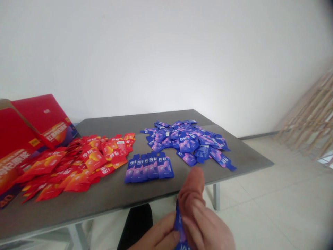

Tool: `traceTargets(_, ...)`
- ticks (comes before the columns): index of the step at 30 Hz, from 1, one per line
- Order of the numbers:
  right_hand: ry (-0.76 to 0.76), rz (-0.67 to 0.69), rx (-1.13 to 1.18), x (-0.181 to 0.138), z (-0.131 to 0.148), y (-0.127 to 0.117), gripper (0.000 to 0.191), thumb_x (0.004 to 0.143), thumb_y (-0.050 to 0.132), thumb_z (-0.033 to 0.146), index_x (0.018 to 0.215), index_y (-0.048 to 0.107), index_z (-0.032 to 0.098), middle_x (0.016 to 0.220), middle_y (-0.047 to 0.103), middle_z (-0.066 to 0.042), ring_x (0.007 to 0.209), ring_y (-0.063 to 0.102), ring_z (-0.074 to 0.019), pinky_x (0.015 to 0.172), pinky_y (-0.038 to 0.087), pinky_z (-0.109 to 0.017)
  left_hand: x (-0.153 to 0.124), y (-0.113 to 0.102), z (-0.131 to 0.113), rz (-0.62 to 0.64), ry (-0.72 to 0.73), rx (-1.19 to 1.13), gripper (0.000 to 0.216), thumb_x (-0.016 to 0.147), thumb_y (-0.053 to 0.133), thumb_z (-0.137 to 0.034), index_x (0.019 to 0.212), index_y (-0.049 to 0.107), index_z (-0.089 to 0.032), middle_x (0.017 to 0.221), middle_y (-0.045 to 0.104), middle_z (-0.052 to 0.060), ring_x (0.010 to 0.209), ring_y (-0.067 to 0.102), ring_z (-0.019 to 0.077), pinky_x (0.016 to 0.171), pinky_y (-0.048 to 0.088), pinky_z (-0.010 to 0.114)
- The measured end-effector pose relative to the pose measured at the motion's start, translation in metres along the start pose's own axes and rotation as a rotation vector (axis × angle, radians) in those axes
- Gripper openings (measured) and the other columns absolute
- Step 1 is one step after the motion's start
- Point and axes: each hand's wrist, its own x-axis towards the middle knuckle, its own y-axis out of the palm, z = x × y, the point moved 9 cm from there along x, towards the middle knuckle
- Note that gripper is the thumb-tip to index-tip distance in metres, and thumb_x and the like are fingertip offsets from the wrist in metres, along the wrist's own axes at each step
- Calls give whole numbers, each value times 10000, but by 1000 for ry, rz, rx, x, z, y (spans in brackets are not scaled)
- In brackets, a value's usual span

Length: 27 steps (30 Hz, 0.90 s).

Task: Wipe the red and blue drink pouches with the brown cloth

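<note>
Low in the view, just off the table's front edge, my left hand pinches a blue-purple sachet between thumb and fingers. My right hand is closed around a reddish-brown, crumpled cloth, pressed against the sachet's side. The cloth and fingers hide much of that sachet. On the table ahead, several matching sachets stand in an overlapping row, lying flat with their spouts away from me. Behind it and to the right spreads a loose heap of blue sachets.
A pile of red-orange sachets covers the left part of the dark table. Red printed cartons stand at the far left. A white wall rises behind. Bamboo-like poles lean at the right, above the tiled floor.
</note>
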Motion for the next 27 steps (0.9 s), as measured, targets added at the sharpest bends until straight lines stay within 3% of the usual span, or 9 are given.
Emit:
traceTargets(3, 361, -104, 42, 16, -41, -24, 408, 821, 546, 536, 1019, 741, 236, 1080, 717, -82, 968, 678, -295, 844, 536, -370, -3, 0, -4, 33, 58, -23, 528, 902, 444, -531, 1309, 534, -208, 1282, 558, 101, 1104, 552, 274, 976, 418, 380)
traceTargets(5, 481, -90, 193, 14, -53, -25, 440, 827, 517, 555, 1030, 737, 233, 1091, 714, -76, 1015, 662, -291, 882, 522, -372, -2, -5, -7, 1, 108, 50, 493, 925, 410, -485, 1326, 511, -217, 1355, 510, 102, 1165, 531, 276, 1027, 382, 384)
traceTargets(9, 389, 122, 449, 2, -33, 7, 516, 776, 607, 511, 1214, 647, 241, 1253, 630, -64, 1164, 582, -281, 981, 460, -365, 9, -5, -6, -59, 181, 495, 294, 891, 484, -301, 1110, 645, -191, 1533, 291, 103, 1368, 331, 299, 1114, 276, 377)
traceTargets(11, 415, 143, 479, -3, -32, 19, 572, 748, 646, 486, 1266, 605, 246, 1280, 612, -66, 1184, 565, -285, 997, 444, -377, 16, 1, 3, -29, 164, 647, 191, 845, 532, -246, 945, 680, -178, 1569, 198, 97, 1408, 244, 318, 1111, 280, 384)
traceTargets(15, 556, 107, 547, -4, -44, 20, 485, 806, 576, 501, 1191, 659, 218, 1241, 641, -70, 1165, 580, -263, 1009, 428, -358, 16, -2, 11, -72, 181, 659, 113, 801, 593, -256, 865, 643, -177, 1555, 215, 122, 1410, 213, 342, 1104, 275, 418)
traceTargets(18, 655, 62, 684, -2, -49, 13, 490, 771, 613, 535, 1115, 700, 197, 1167, 682, -80, 1083, 628, -277, 961, 470, -358, 8, -27, 15, -271, 130, 441, 317, 870, 522, -341, 1147, 520, -187, 1371, 453, 163, 1201, 490, 266, 982, 406, 370)
traceTargets(20, 708, 64, 803, -1, -48, 13, 497, 748, 638, 545, 1090, 710, 192, 1100, 711, -83, 1018, 657, -290, 898, 511, -372, 6, -30, 25, -248, 32, 291, 336, 902, 470, -423, 1118, 522, -171, 1087, 599, 107, 928, 582, 205, 809, 468, 297)
traceTargets(23, 733, 91, 869, 0, -46, 15, 500, 755, 635, 545, 1105, 701, 195, 1068, 722, -88, 973, 673, -300, 854, 533, -392, 7, -15, 30, -54, -37, 220, 419, 894, 441, -528, 898, 611, -145, 800, 572, 30, 721, 520, 159, 665, 423, 243)
traceTargets(27, 701, -229, 531, -11, -68, -26, 512, 774, 589, 567, 1110, 695, 196, 1162, 684, -85, 1126, 595, -321, 916, 505, -404, 5, -19, 26, -118, -67, 215, 463, 873, 456, -553, 823, 660, -140, 772, 561, 28, 731, 502, 169, 674, 400, 243)
